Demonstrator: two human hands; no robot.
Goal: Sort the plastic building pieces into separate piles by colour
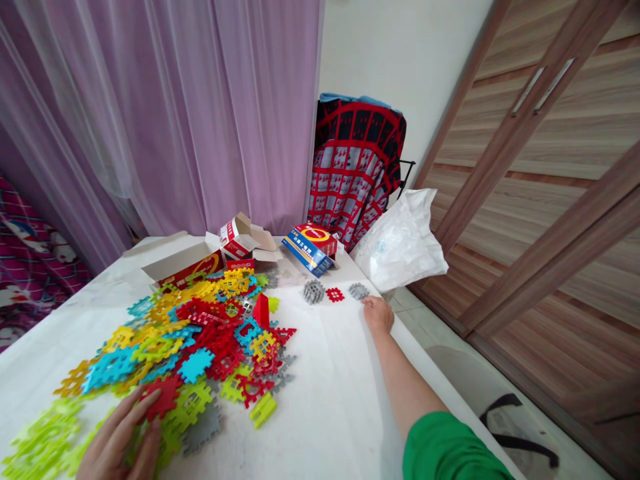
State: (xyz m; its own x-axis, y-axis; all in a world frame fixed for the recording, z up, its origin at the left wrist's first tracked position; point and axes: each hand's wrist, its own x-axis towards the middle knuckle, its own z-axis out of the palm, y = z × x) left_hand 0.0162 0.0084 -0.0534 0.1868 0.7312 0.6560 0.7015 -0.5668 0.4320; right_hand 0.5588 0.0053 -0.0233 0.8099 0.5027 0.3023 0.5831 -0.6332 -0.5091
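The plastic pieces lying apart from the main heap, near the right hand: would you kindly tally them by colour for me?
Near the right hand:
Grey plastic pieces: 2
Red plastic piece: 1
Total: 3
Each grey clump counts as one; how many layers it holds cannot be told.

Plastic building tiles [195, 365]: red, yellow, cyan, lime, grey. Curtain [200, 113]: lilac.
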